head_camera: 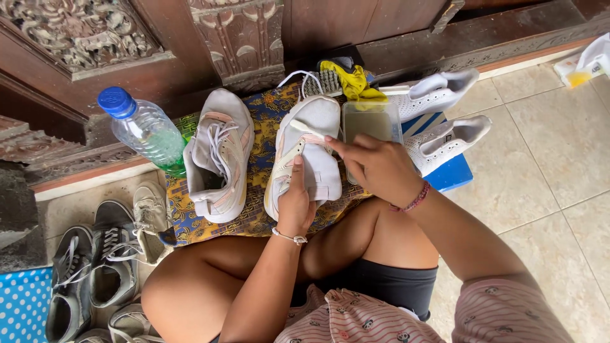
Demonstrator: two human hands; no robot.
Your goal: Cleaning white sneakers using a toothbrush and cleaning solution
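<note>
— Beige floor tiles (553, 146) run up to a dark carved wooden wall (241, 38). What lies in front of the seated person?

— A patterned cloth (260, 127), blue and yellow, is spread on the floor. Two pale sneakers sit on it. One sneaker (218, 155) rests on the cloth by itself, laces loose, its opening facing up.

— And the second?

— That shoe (311, 143) is in the person's grasp, turned so its whitish sole shows, toe pointing toward the wall. The left hand (295, 203) is closed around its heel end, thumb lying up along the sole. The right hand (375, 165) is held loosely, fingers curled, its forefinger touching the sole near the middle. I can't quite tell whether it pinches anything small.

— What's beside the right hand?

— A clear plastic tub (372, 121) stands just behind it, holding what looks like murky liquid, though the view is dim there. Behind the tub lie a yellow rag (356, 81) and a brush (328, 80).

— Anything more to the right?

— Two white sneakers (445, 117) rest on a blue box (454, 174), near the tub.

— And the left?

— A water bottle (146, 130) with a blue cap leans at the cloth's edge, just beside the lone sneaker. Farther down, grey shoes (95, 267) crowd the floor next to the person's bare knee, with a blue dotted mat (22, 305) in the corner.
</note>
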